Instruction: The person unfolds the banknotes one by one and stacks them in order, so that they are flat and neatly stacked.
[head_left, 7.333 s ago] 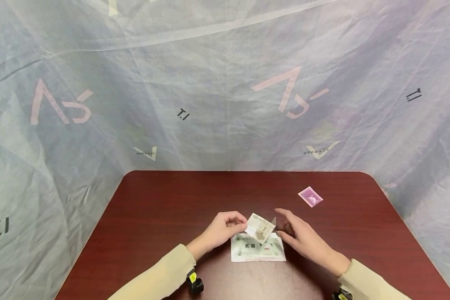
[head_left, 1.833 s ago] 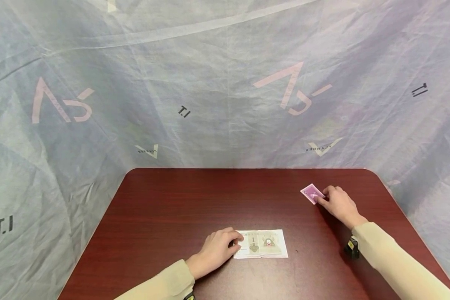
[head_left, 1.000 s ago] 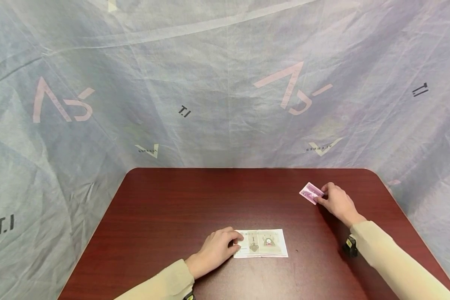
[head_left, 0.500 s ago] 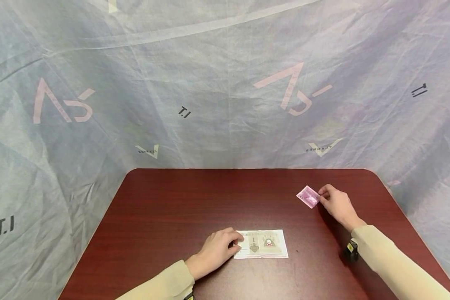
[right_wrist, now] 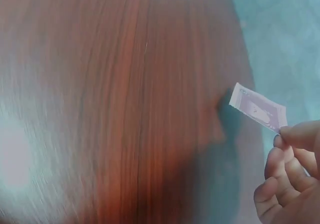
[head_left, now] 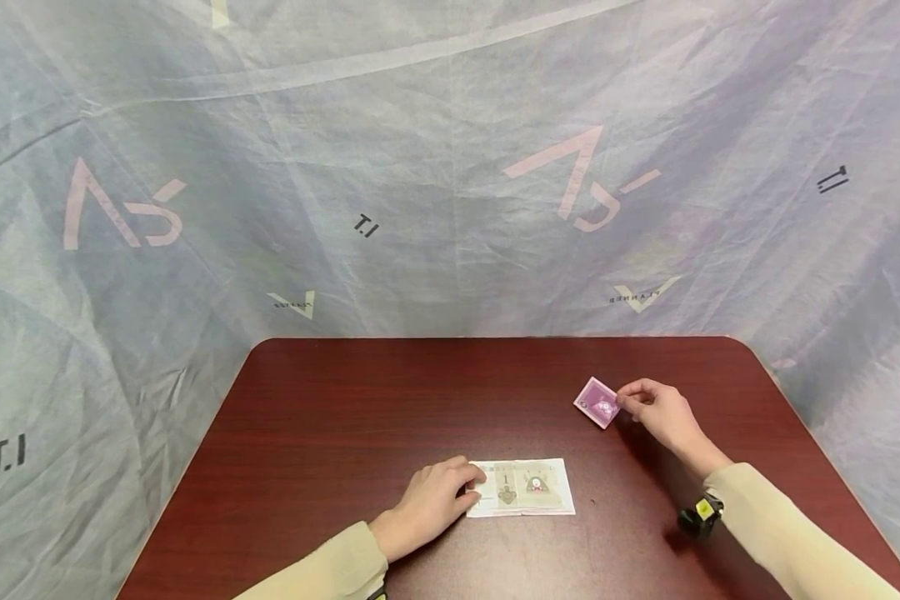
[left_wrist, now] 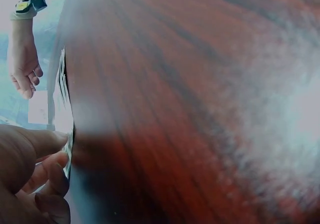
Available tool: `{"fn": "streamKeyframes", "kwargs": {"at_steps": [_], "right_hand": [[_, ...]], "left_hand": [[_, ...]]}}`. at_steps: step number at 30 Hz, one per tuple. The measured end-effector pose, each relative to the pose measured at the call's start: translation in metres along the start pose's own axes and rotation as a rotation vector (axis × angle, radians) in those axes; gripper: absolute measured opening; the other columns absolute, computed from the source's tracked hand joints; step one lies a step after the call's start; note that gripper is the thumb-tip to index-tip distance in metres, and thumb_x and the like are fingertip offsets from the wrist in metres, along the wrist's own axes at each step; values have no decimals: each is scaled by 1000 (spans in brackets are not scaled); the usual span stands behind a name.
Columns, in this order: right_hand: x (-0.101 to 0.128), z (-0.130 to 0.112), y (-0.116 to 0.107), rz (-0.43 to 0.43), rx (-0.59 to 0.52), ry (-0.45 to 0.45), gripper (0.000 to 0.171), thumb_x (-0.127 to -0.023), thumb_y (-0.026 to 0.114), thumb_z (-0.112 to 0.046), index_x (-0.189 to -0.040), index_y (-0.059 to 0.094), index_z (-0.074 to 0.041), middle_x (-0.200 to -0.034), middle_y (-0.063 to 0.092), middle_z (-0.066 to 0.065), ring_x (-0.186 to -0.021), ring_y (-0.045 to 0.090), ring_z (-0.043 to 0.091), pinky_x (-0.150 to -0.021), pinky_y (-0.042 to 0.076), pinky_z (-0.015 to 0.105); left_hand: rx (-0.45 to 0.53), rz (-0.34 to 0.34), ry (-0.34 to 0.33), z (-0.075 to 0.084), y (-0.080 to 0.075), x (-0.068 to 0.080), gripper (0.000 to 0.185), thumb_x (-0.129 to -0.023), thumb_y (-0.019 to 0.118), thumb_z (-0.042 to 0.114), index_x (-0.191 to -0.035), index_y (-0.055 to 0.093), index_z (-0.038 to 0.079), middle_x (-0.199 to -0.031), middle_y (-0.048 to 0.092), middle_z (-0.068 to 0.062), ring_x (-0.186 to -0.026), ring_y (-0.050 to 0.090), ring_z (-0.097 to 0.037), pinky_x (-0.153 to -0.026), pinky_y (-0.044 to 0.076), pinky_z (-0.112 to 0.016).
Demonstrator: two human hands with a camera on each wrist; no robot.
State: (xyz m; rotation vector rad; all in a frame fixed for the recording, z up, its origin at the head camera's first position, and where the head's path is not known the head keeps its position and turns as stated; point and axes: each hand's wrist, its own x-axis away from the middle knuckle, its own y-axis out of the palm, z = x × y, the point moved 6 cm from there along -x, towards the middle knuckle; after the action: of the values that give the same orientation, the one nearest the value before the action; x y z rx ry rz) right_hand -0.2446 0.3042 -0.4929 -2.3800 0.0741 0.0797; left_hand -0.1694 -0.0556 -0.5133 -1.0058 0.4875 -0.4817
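Near the front middle of the table lies a flat stack of paper banknotes, the top one beige with a "1" and a small cartoon figure. My left hand grips the stack's left end; in the left wrist view the thumb lies on the layered edge with curled fingers below it. Farther back on the right, my right hand pinches a small purple note by one corner. The right wrist view shows this purple note held off the table between thumb and forefinger.
The dark red wooden table has rounded far corners. Grey printed cloth hangs behind it and along both sides. Each wrist wears a small black camera.
Earlier, both hands were at a beige note above a green one; it now lies flat on the stack. My right hand took the purple note and has moved it left and nearer.
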Motion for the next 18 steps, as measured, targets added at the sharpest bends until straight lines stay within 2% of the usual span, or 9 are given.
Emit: {"fn": "streamKeyframes", "kwargs": {"at_steps": [7, 18], "right_hand": [[14, -24, 13, -65, -174, 21, 17, -96, 73, -11, -103, 71, 4, -82, 71, 13, -66, 60, 12, -59, 49, 26], [33, -45, 41, -166, -265, 6, 14, -95, 73, -10, -101, 71, 2, -78, 66, 14, -65, 58, 15, -55, 46, 26]], "left_hand": [[-51, -25, 3, 2, -1, 0, 14, -91, 77, 14, -104, 76, 19, -84, 59, 11, -66, 51, 2, -54, 41, -20], [-95, -23, 17, 4, -1, 0, 13, -91, 78, 16, -104, 76, 19, -84, 57, 11, -64, 49, 1, -51, 38, -19]]}}
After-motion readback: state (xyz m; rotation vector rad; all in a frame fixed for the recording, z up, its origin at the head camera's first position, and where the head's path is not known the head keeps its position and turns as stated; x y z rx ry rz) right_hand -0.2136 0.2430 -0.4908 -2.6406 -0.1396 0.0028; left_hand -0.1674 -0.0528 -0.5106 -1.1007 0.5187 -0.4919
